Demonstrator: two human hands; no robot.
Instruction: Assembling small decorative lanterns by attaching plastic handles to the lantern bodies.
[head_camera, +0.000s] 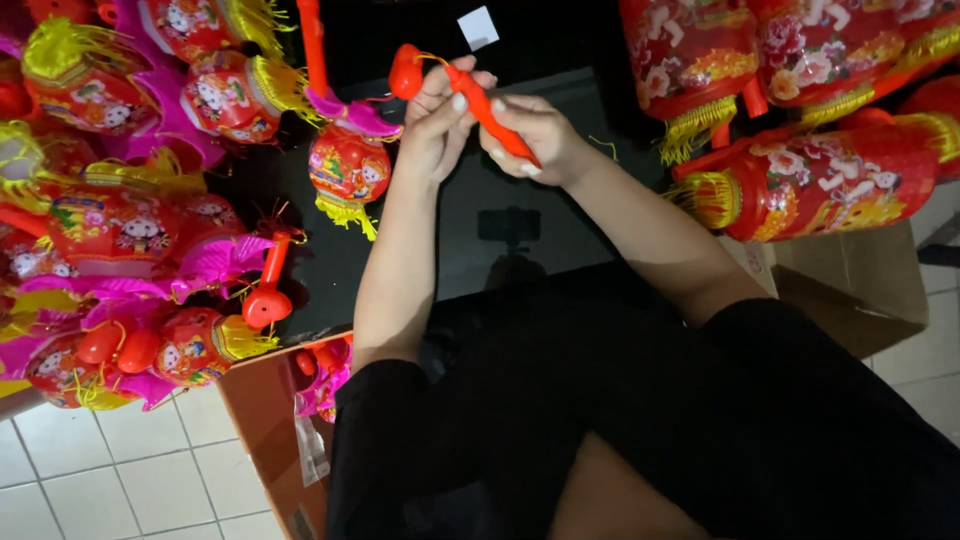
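- Red plastic handle stick (490, 118) sits clamped between both bare hands above a dark work surface (480, 230), held in the open gap between two banks of lanterns.
- Left hand (437, 122) is closed around the upper part of the stick, fingers folded over it just below the heart-shaped knob (405, 72).
- Right hand (540, 138) is closed on the lower part, fingertips pinching the shaft, its end poking out past the palm.
- Long axis runs on a slant: knob end up and to the left of the grip, tail end down and to the right of it.
- A thin yellow cord (432, 58) loops off the knob just above the left fingers.
- Room around the grip is tight to the left, where a small red lantern with yellow tassel (348, 168) hangs near the left wrist.
- To the right of the grip, large red lanterns with gold fringe (820, 180) stand well apart from the right forearm.
- Below the grip, a cardboard box edge (262, 400) and white floor tiles (110, 480) show beside the person's dark clothing.
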